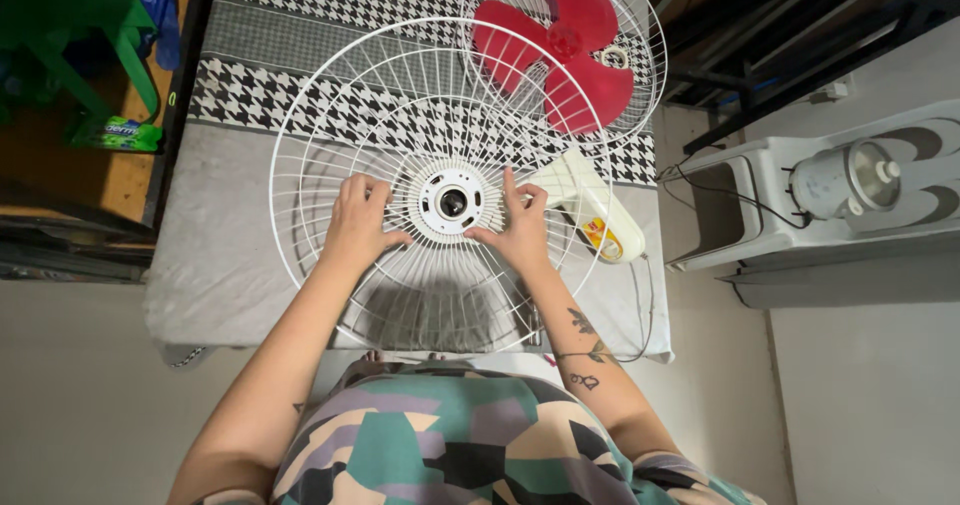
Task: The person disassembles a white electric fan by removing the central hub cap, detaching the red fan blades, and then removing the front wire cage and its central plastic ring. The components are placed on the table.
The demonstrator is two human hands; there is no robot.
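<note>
- We see a worktop (pixel 220 265) draped in a grey cloth with black-and-white houndstooth bands, and on it everything we handle.
- The largest piece is the round white wire fan guard (pixel 440 185), lying flat in the middle of the worktop, just in front of us, with its white plastic hub ring (pixel 451 202) at the centre.
- Behind it, overlapping its far right edge, lies a second white wire guard (pixel 640 25) holding the red three-blade plastic fan propeller (pixel 560 50).
- A cream plastic fan motor housing (pixel 590 210) lies just right of the near guard, partly under its wires.
- Our left hand (pixel 357 227) rests fingers spread on the wires just left of the hub; its grip is apart and flat, clamped on nothing.
- Our right hand (pixel 517 230) sits likewise just right of the hub, fingertips touching the ring's edge, also spread and unclamped.
- In our judgement, steadying goes best with even pressure from both sides near the hub, where the wires are stiffest, keeping the guard level and fingers out of the centre hole.
</note>
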